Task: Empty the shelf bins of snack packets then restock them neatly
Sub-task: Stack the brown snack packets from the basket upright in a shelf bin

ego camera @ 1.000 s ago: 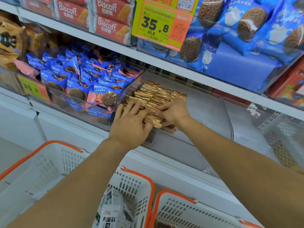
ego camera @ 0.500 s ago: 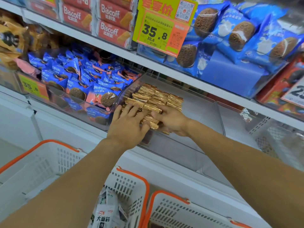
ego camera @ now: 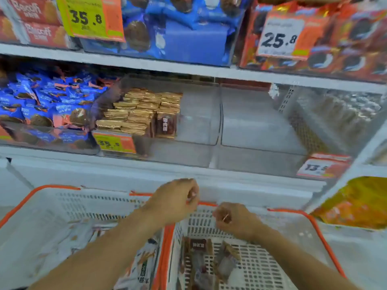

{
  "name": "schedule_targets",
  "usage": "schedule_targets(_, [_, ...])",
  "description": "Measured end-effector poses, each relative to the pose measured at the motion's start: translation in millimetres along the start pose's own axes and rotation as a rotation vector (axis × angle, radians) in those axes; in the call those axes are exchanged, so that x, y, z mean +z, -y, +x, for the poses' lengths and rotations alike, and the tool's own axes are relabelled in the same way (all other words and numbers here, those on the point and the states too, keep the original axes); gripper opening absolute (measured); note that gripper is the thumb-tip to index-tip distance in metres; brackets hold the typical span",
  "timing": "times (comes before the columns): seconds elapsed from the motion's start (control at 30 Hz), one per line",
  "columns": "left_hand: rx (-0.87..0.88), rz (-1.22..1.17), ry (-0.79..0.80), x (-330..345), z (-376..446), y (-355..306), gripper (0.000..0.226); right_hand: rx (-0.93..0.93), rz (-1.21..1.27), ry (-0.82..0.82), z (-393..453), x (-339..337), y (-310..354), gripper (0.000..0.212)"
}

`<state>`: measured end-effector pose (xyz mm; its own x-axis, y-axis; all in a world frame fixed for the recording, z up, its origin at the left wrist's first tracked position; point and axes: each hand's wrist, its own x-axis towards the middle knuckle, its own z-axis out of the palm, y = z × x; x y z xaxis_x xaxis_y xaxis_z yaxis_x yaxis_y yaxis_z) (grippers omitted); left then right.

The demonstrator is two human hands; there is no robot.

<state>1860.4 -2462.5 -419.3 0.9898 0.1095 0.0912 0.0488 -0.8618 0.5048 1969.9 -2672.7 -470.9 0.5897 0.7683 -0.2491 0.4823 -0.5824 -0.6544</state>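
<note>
Shop shelving (ego camera: 146, 65) fills the upper view, blurred by motion, with white shelves carrying clear plastic bins. One clear bin (ego camera: 199, 114) on the middle shelf holds gold-wrapped snack packets (ego camera: 138, 114), stacked in tidy rows against its left side; the packets are flat, shiny gold along their edges, and the front right ones show dark brown faces with white lettering. That bin's right half is bare. To its left, a neighbouring bin holds a loose heap of blue biscuit packets (ego camera: 41, 103). Yellow and orange price tags (ego camera: 92, 17) hang from the bin fronts.

Below the shelf stand two white baskets with orange rims. The left basket (ego camera: 62, 206) holds white packets. The right basket (ego camera: 272, 258) holds a few dark brown packets (ego camera: 201, 245) on its bottom.

Both hands hover over the right basket's far rim. The left hand (ego camera: 176, 199) has its fingers curled in; the right hand (ego camera: 232, 220) is likewise curled. Blur hides whether either holds anything.
</note>
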Motion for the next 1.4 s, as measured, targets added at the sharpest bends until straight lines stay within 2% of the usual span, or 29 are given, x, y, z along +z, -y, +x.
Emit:
schedule_targets(0.07, [-0.087,0.033,0.371,53,-16,-3,0.016,0.165,-0.076,0.187,-11,25,-51,0.018])
schedule_targets(0.1, [-0.129,0.050,0.506,77,-23,-2,0.020,0.231,-0.087,0.234,-20,38,-73,0.022])
schedule_targets(0.13, [-0.175,0.037,0.590,99,-31,0,0.024,0.285,-0.078,0.268,-30,50,-92,0.027])
schedule_targets(0.27, [-0.308,-0.033,0.761,178,-55,6,0.033,0.456,0.045,0.410,-68,84,-142,0.058])
schedule_targets(0.37, [-0.371,0.022,1.047,230,-72,12,0.067,0.538,0.083,0.473,-80,106,-170,0.067])
schedule_targets(0.43, [-0.428,0.019,1.124,256,-80,20,0.082,0.546,0.092,0.473,-81,120,-181,0.067])
schedule_targets(0.5, [-0.441,0.051,1.046,277,-83,30,0.089,0.567,0.105,0.413,-75,133,-192,0.063])
schedule_targets(0.57, [-0.436,0.093,0.840,287,-84,35,0.087,0.590,0.138,0.248,-64,141,-196,0.055])
schedule_targets(0.63, [-0.435,0.071,0.698,300,-77,40,0.085,0.617,0.176,0.050,-44,151,-199,0.049])
schedule_targets(0.7, [-0.398,0.077,0.689,311,-69,44,0.088,0.651,0.206,-0.054,-21,165,-201,0.057])
schedule_targets(0.8, [-0.363,0.182,0.682,323,-59,48,0.085,0.740,0.285,-0.109,6,186,-200,0.081])
schedule_targets(0.9, [-0.349,0.173,0.620,328,-55,49,0.064,0.729,0.224,-0.128,18,200,-202,0.100])
schedule_targets(1.03, [-0.300,0.234,0.753,333,-62,46,0.047,0.714,0.338,-0.071,24,198,-203,0.092])
schedule_targets(1.13, [-0.346,0.239,0.751,331,-62,42,0.042,0.723,0.268,-0.012,24,185,-204,0.091])
schedule_targets(1.23, [-0.496,0.116,0.603,319,-56,41,0.026,0.774,0.326,-0.042,24,164,-210,0.089])
schedule_targets(1.33, [-0.652,-0.133,0.365,297,-44,36,0.029,0.828,0.489,-0.110,24,138,-214,0.085])
schedule_targets(1.4, [-0.717,-0.267,0.261,280,-32,24,0.029,0.802,0.565,-0.154,21,121,-216,0.071])
